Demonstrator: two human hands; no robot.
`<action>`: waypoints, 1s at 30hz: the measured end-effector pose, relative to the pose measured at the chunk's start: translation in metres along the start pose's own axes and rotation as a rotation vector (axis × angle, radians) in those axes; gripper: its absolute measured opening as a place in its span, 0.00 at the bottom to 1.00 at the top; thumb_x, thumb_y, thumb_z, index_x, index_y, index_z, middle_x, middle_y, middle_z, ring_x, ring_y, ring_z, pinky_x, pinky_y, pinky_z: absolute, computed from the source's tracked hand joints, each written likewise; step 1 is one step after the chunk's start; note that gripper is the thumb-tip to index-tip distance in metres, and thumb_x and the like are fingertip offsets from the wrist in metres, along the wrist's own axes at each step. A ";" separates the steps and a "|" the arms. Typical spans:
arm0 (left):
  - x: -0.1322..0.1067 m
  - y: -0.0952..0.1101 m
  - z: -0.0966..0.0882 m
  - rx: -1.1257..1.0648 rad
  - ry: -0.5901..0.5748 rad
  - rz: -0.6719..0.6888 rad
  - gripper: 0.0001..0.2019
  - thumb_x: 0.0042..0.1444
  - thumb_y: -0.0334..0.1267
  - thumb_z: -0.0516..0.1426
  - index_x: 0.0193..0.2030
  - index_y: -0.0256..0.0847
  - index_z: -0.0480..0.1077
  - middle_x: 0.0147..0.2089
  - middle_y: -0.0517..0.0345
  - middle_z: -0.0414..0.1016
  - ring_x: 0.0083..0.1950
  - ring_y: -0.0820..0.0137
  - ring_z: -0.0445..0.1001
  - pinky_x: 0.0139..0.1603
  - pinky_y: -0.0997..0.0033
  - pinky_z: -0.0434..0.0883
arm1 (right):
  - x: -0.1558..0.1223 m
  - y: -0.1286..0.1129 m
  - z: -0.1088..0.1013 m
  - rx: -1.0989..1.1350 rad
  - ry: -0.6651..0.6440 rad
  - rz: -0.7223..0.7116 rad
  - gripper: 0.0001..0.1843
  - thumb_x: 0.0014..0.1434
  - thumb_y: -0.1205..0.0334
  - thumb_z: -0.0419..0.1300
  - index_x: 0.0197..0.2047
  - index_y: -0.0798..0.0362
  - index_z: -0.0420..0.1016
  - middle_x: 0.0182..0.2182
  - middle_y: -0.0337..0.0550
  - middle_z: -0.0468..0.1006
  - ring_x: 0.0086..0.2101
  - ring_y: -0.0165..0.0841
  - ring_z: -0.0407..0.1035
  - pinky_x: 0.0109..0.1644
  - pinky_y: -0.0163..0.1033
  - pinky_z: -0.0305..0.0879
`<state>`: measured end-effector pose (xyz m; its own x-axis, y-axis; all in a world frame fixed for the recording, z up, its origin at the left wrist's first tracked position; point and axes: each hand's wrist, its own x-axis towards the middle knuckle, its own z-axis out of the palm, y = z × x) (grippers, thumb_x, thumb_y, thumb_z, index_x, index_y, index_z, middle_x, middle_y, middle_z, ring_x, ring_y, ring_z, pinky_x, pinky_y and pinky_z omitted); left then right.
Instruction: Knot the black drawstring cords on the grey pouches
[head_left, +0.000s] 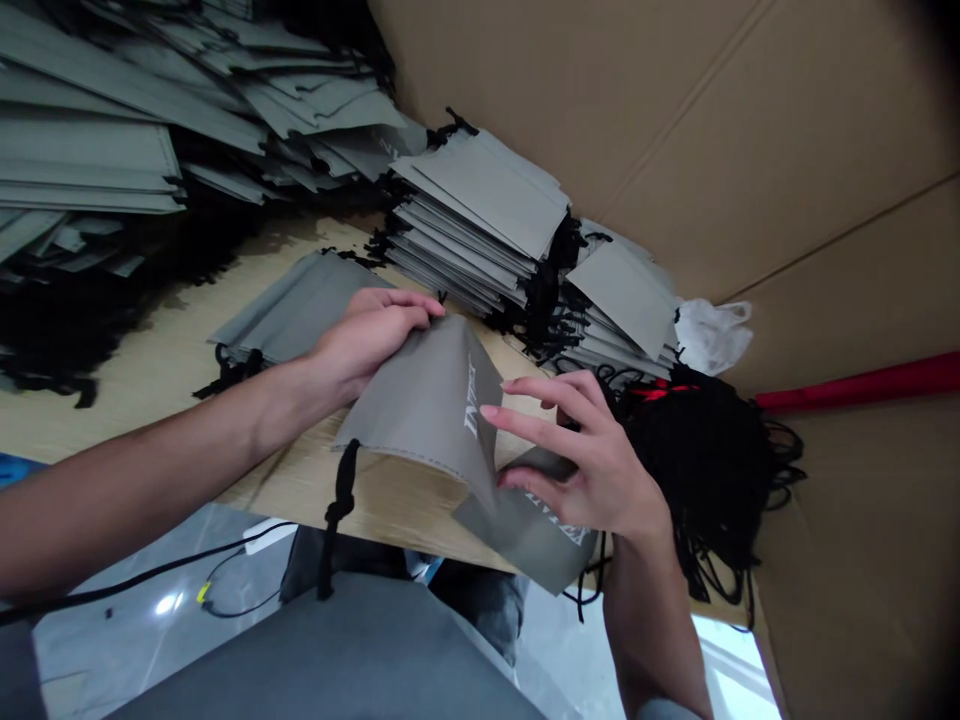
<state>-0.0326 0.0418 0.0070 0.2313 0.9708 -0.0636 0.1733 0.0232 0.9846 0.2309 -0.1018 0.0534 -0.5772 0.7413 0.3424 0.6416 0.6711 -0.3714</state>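
My left hand (382, 335) pinches the upper edge of a grey drawstring pouch (420, 400), which is held up, bent, over the table. White lettering runs along the pouch's right side, and a knotted black cord (342, 495) hangs at its lower left corner. At the pouch's right edge is my right hand (581, 450), its fingers spread and their tips at or very close to the fabric. Another grey lettered pouch (529, 530) lies below my right hand, partly covered by it. Left of the held pouch rests a flat grey pouch (300, 300) with black cord ends.
Stacks of grey pouches (480, 200) stand along a cardboard wall (637, 100), with a smaller stack (626, 295) beside them. Large piles (82, 150) fill the left back. On the right are a heap of black cords (697, 460), a white plastic bag (712, 335) and a red strip (862, 385).
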 end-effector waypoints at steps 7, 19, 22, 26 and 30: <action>-0.007 0.011 0.006 -0.142 0.076 -0.183 0.09 0.48 0.34 0.63 0.38 0.42 0.81 0.32 0.59 0.81 0.30 0.69 0.72 0.30 0.70 0.66 | 0.003 -0.005 0.012 0.135 0.142 -0.017 0.25 0.66 0.53 0.72 0.65 0.39 0.81 0.56 0.48 0.81 0.48 0.44 0.75 0.51 0.53 0.78; -0.022 0.030 0.001 -0.276 -0.350 -0.031 0.34 0.69 0.68 0.48 0.42 0.40 0.80 0.34 0.52 0.81 0.39 0.59 0.82 0.39 0.62 0.79 | 0.002 0.014 0.008 0.904 0.255 0.964 0.22 0.64 0.38 0.71 0.44 0.49 0.86 0.36 0.44 0.88 0.32 0.38 0.80 0.38 0.41 0.79; -0.017 0.024 0.004 -0.307 -0.351 -0.077 0.24 0.65 0.61 0.61 0.49 0.40 0.79 0.39 0.53 0.82 0.37 0.66 0.80 0.38 0.68 0.77 | 0.004 0.017 0.013 0.819 0.102 0.974 0.26 0.65 0.33 0.67 0.38 0.50 0.81 0.32 0.42 0.84 0.30 0.37 0.75 0.33 0.39 0.71; -0.008 0.009 0.007 0.023 -0.369 0.020 0.09 0.59 0.39 0.64 0.45 0.40 0.78 0.39 0.58 0.79 0.35 0.72 0.72 0.32 0.76 0.65 | 0.000 0.028 0.013 0.430 0.009 0.862 0.31 0.72 0.32 0.56 0.32 0.50 0.76 0.29 0.41 0.75 0.32 0.36 0.67 0.36 0.40 0.61; -0.011 0.003 0.008 0.260 -0.570 0.189 0.10 0.67 0.40 0.55 0.45 0.40 0.77 0.38 0.59 0.77 0.35 0.71 0.70 0.35 0.74 0.65 | -0.005 0.043 0.005 0.279 0.176 0.855 0.25 0.79 0.49 0.45 0.37 0.48 0.76 0.30 0.39 0.71 0.34 0.36 0.66 0.38 0.41 0.58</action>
<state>-0.0271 0.0298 0.0093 0.7396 0.6719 -0.0397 0.2890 -0.2638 0.9203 0.2586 -0.0768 0.0311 0.1382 0.9900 -0.0266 0.6567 -0.1118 -0.7458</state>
